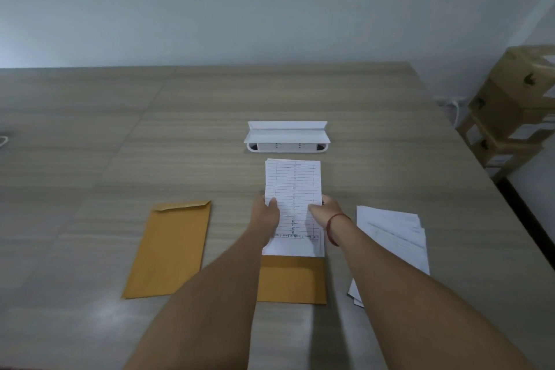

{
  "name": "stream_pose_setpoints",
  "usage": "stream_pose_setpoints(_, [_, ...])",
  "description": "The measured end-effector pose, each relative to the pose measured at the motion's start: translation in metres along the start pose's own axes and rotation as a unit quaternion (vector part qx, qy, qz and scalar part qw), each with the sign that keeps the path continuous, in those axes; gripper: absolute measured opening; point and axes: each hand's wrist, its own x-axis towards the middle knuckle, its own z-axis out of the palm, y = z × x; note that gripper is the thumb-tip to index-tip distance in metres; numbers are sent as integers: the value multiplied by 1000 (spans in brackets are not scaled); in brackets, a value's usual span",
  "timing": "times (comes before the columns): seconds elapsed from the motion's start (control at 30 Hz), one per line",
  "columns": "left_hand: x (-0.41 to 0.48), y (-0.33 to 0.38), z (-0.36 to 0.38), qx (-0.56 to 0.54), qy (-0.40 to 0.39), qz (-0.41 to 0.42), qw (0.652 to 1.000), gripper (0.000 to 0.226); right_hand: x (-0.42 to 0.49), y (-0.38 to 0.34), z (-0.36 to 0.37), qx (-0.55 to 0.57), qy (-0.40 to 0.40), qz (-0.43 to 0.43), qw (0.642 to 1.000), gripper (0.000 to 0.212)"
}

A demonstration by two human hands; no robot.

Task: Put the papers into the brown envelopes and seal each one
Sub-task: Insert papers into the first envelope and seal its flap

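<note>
Wood-grain table [180, 135] below a pale wall [240, 9]; left hand [267, 215] and right hand [326, 213], grip tight around folded papers [293, 183].

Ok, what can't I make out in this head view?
Head view:
- Middle brown envelope: left side hidden by the left forearm; its mouth by the printed sheet.
- Printed sheet: text too small, blurred.
- Paper stack: near corner behind the right forearm; sheet count unclear.
- Left brown envelope: flap sealed or not, too blurred.

Pale wall [210, 9] behind wood-grain table [90, 144]; cardboard boxes [510, 105] right.
</note>
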Motion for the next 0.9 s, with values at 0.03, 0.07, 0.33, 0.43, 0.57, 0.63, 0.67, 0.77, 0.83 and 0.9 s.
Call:
stream_pose_setpoints(0.03, [5, 1, -3, 7, 0, -1, 1000, 29, 4, -2, 0, -25, -15, 3, 1000, 37])
stream_pose_setpoints(0.07, [10, 1, -5, 15, 0, 0, 1000, 29, 8, -4, 1, -55, -25, 4, 998, 37])
stream_pose_setpoints(0.33, [58, 1, -10, 150, 9, 60, 987, 22, 69, -12, 0, -43, 136, -4, 990, 25])
stream_pose_setpoints(0.43, [75, -20, -17, 301, -32, 93, 948, 28, 87, -14, -9, -1, 197, 13, 980, 26])
stream_pose_setpoints(0.57, [84, -30, -16, 420, -105, 141, 890, 47, 108, -15, -9, 27, 221, 22, 975, 23])
stream_pose_setpoints(0.63, [87, -26, -12, 440, -115, 158, 876, 61, 116, -16, -4, 28, 213, 25, 976, 20])
stream_pose_setpoints(0.67, [87, -24, -10, 450, -119, 162, 870, 65, 119, -16, -2, 29, 207, 25, 978, 19])
stream_pose_setpoints(0.77, [92, -19, -5, 471, -123, 169, 857, 67, 126, -20, 2, 30, 187, 21, 982, 22])
stream_pose_setpoints(0.83, [95, -17, -2, 472, -130, 166, 856, 60, 129, -20, 4, 24, 170, 21, 985, 24])
stream_pose_setpoints(0.9, [96, -15, 1, 476, -140, 157, 854, 49, 133, -20, 3, 20, 156, 18, 987, 26])
